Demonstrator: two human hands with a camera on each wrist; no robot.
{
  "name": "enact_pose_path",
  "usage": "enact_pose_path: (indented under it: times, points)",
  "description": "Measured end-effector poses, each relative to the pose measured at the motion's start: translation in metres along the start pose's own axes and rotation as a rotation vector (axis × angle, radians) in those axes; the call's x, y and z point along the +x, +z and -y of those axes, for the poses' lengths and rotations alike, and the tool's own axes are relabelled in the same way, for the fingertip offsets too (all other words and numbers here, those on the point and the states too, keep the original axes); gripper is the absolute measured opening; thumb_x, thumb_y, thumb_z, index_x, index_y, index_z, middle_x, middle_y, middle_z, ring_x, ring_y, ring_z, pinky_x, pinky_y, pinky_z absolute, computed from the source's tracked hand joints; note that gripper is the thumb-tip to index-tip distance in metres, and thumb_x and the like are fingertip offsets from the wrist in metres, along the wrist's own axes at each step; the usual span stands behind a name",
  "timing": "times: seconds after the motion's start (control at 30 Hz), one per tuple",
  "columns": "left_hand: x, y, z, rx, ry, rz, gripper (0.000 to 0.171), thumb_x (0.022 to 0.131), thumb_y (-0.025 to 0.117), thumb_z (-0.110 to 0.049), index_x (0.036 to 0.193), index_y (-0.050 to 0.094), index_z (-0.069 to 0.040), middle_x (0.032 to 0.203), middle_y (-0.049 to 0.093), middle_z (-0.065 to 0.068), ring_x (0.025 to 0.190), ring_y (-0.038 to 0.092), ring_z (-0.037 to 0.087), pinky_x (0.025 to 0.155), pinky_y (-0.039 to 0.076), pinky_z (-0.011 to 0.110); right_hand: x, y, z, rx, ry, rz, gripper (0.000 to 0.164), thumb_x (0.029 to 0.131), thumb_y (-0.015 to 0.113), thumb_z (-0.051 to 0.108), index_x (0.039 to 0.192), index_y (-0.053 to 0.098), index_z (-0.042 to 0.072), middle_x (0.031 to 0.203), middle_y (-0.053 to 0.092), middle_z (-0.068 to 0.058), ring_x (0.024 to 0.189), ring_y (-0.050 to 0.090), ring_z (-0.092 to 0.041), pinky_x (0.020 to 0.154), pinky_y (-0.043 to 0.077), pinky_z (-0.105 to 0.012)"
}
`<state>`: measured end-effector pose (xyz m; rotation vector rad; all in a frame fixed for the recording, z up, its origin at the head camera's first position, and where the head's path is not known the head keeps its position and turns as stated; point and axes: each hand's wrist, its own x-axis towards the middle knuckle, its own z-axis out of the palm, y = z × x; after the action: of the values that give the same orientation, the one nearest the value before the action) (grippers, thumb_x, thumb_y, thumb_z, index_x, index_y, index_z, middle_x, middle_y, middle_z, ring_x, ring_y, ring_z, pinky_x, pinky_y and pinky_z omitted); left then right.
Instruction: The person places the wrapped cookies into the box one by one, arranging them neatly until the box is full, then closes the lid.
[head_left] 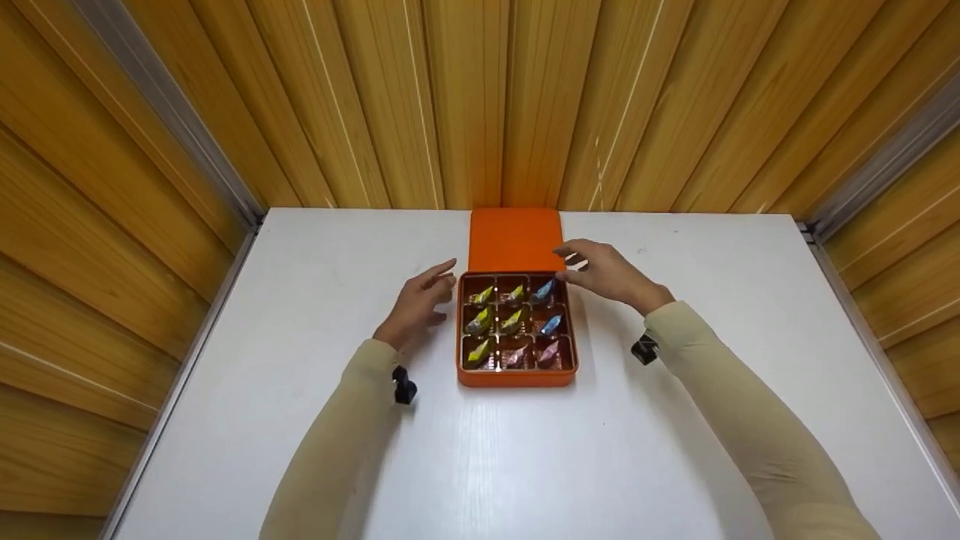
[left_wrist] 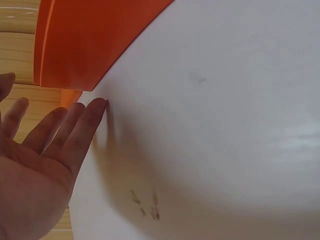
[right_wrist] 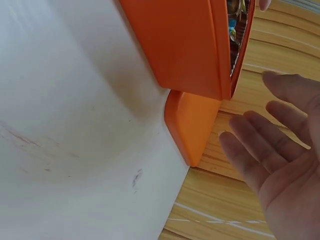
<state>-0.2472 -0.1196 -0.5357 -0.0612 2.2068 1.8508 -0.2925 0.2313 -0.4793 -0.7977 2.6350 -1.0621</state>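
Observation:
An orange box sits on the white table with a divided brown tray inside. Wrapped candies lie in its compartments: several yellow-green ones, two blue ones at the right, and two pink ones in the front row. Behind it, toward the back wall, lies the orange lid. My left hand is beside the box's left side, fingers extended and holding nothing. On the other side, my right hand hovers near the back right corner, fingers loosely bent and apart, also holding nothing.
The white table ends at a back wall of yellow wood-look panels. Metal frame posts stand at the corners. A black wrist camera shows at the left cuff, another at the right.

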Motion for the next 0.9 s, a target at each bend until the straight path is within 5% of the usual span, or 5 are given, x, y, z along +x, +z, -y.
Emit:
enact_pose_path:
  times: [0.2, 0.47, 0.63, 0.9]
  points:
    - [0.016, 0.002, -0.01, 0.018, 0.03, -0.028, 0.056, 0.111, 0.051, -0.05, 0.162, 0.049, -0.027, 0.161, 0.049, 0.009, 0.135, 0.057, 0.034, 0.102, 0.055, 0.054, 0.002, -0.002, -0.009, 0.07, 0.102, -0.067, 0.068, 0.105, 0.07, 0.025, 0.161, 0.039, 0.002, 0.154, 0.051, -0.026, 0.132, 0.059, -0.042, 0.109, 0.05, -0.057]
    - [0.033, 0.004, -0.024, -0.014, 0.053, -0.055, 0.067, 0.108, 0.057, -0.052, 0.167, 0.039, -0.027, 0.171, 0.031, 0.014, 0.152, 0.037, 0.038, 0.112, 0.046, 0.061, 0.014, 0.0, -0.017, 0.188, 0.235, -0.064, 0.103, 0.1, 0.069, 0.058, 0.171, 0.011, 0.011, 0.169, 0.029, -0.022, 0.147, 0.043, -0.04, 0.114, 0.043, -0.061]
    - [0.045, 0.008, -0.027, -0.03, 0.05, -0.046, 0.068, 0.109, 0.058, -0.044, 0.169, 0.033, -0.023, 0.173, 0.025, 0.017, 0.154, 0.034, 0.039, 0.115, 0.043, 0.06, 0.019, 0.001, -0.025, 0.311, 0.306, -0.104, 0.102, 0.101, 0.069, 0.054, 0.172, 0.008, 0.014, 0.171, 0.027, -0.019, 0.151, 0.037, -0.038, 0.112, 0.044, -0.063]
    - [0.062, 0.014, -0.025, -0.067, 0.021, -0.028, 0.072, 0.108, 0.063, -0.037, 0.17, 0.03, -0.017, 0.172, 0.028, 0.016, 0.153, 0.036, 0.036, 0.118, 0.041, 0.057, 0.029, 0.009, -0.036, 0.464, 0.322, -0.248, 0.09, 0.104, 0.07, 0.042, 0.169, 0.02, 0.006, 0.164, 0.039, -0.023, 0.144, 0.048, -0.036, 0.117, 0.043, -0.049]
